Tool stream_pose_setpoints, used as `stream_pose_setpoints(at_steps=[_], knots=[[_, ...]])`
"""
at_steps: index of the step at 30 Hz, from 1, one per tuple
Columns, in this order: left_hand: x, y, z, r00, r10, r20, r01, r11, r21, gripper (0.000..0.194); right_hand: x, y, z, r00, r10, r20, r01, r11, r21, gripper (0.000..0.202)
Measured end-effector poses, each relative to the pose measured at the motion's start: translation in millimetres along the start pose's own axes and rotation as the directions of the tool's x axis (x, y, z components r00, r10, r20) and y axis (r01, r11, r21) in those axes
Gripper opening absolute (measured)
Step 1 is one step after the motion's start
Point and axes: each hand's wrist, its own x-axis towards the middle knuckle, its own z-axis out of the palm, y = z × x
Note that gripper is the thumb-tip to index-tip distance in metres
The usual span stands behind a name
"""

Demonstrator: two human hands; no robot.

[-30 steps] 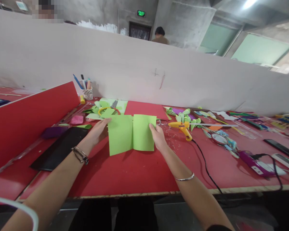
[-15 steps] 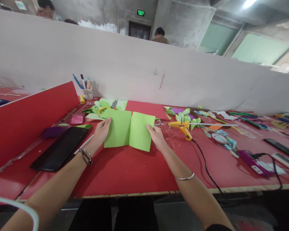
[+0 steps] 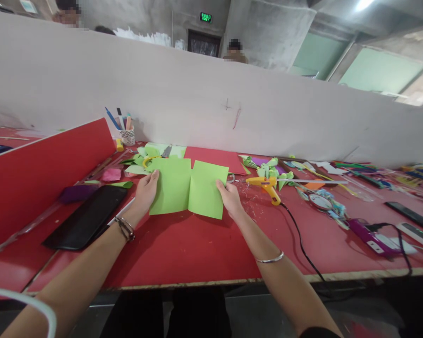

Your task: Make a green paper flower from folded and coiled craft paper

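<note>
A sheet of bright green paper [image 3: 172, 185] with a crease down its middle is spread above the red table. My left hand [image 3: 147, 190] pinches its left edge, thumb on top. On the right edge, my right hand [image 3: 230, 197] grips it the same way. The fingers beneath the paper are hidden. Just behind the sheet lie yellow-handled scissors [image 3: 167, 151], green paper scraps [image 3: 136, 161] and a red sheet [image 3: 215, 158]. To the right of my right hand rests a yellow hot glue gun [image 3: 266, 187] with a black cord.
A black flat case [image 3: 88, 218] lies left, before a red upright board [image 3: 49, 173]. A pen cup [image 3: 127, 136] stands by the white partition [image 3: 183, 98]. Rolled green paper pieces [image 3: 268, 166], a purple power strip [image 3: 370, 238] and a black phone [image 3: 411, 216] are on the right.
The two halves of the green paper are opened a little wider and flatter. My hands have moved slightly apart, both still holding its edges.
</note>
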Motion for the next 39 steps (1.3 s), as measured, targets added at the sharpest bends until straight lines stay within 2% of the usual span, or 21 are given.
stream_pose_setpoints(at_steps=[11, 12, 14, 16, 18, 22, 24, 25, 27, 29, 31, 35, 39], knots=[[7.5, -7.9, -4.3, 1.0, 0.027, -0.007, -0.027, 0.999, -0.023, 0.038, 2.7, 0.2, -1.2, 0.999, -0.024, -0.031, 0.026, 0.998, 0.054, 0.042], [6.9, -7.2, -4.5, 1.0, 0.028, -0.009, -0.028, 0.999, -0.023, 0.037, 2.1, -1.2, -0.7, 0.999, -0.034, -0.014, 0.035, 0.997, 0.067, 0.041], [5.7, -6.0, -4.7, 0.999, 0.028, -0.017, -0.029, 0.999, -0.027, 0.036, 0.0, -3.8, 0.8, 0.994, -0.058, 0.091, 0.049, 0.994, 0.101, 0.039], [5.2, -5.8, -5.1, 0.999, 0.031, -0.026, -0.032, 0.999, -0.034, 0.035, -2.8, -4.9, 2.8, 0.97, -0.052, 0.236, 0.028, 0.994, 0.107, 0.037], [5.7, -6.7, -5.7, 0.999, 0.032, -0.036, -0.033, 0.998, -0.046, 0.035, -5.0, -3.6, 4.8, 0.948, -0.022, 0.317, -0.002, 0.997, 0.076, 0.033], [6.4, -8.0, -5.2, 1.0, 0.02, -0.02, -0.022, 0.995, -0.102, 0.037, -3.6, 2.1, 6.6, 0.968, -0.041, 0.246, 0.025, 0.997, 0.067, 0.029], [4.7, -6.8, -3.5, 0.998, 0.007, 0.061, 0.002, 0.99, -0.143, 0.038, -0.7, 4.1, 6.2, 0.981, -0.073, 0.181, 0.058, 0.995, 0.085, 0.032], [3.3, -5.9, -2.4, 0.99, 0.0, 0.142, 0.023, 0.986, -0.162, 0.038, 0.6, 4.6, 5.8, 0.985, -0.087, 0.147, 0.074, 0.993, 0.091, 0.034], [0.1, -4.0, -0.5, 0.941, -0.01, 0.338, 0.071, 0.983, -0.169, 0.039, 2.2, 4.4, 4.8, 0.99, -0.109, 0.088, 0.101, 0.99, 0.1, 0.036], [-2.3, -3.3, 0.6, 0.893, -0.011, 0.45, 0.07, 0.991, -0.116, 0.038, 2.1, 2.8, 3.7, 0.99, -0.139, 0.038, 0.136, 0.987, 0.085, 0.036], [-3.1, -3.8, 0.9, 0.911, -0.002, 0.412, 0.021, 0.999, -0.041, 0.036, 0.8, -0.1, 2.5, 0.982, -0.188, -0.027, 0.189, 0.982, 0.023, 0.035], [-2.5, -4.4, 1.0, 0.974, 0.061, 0.218, -0.076, 0.995, 0.061, 0.032, -1.7, -5.7, -0.5, 0.958, -0.258, -0.125, 0.247, 0.964, -0.094, 0.031], [-4.7, 0.1, 2.4, 0.984, 0.151, 0.092, -0.165, 0.971, 0.173, 0.028, -2.1, -7.1, -2.1, 0.952, -0.267, -0.148, 0.25, 0.96, -0.126, 0.031]])
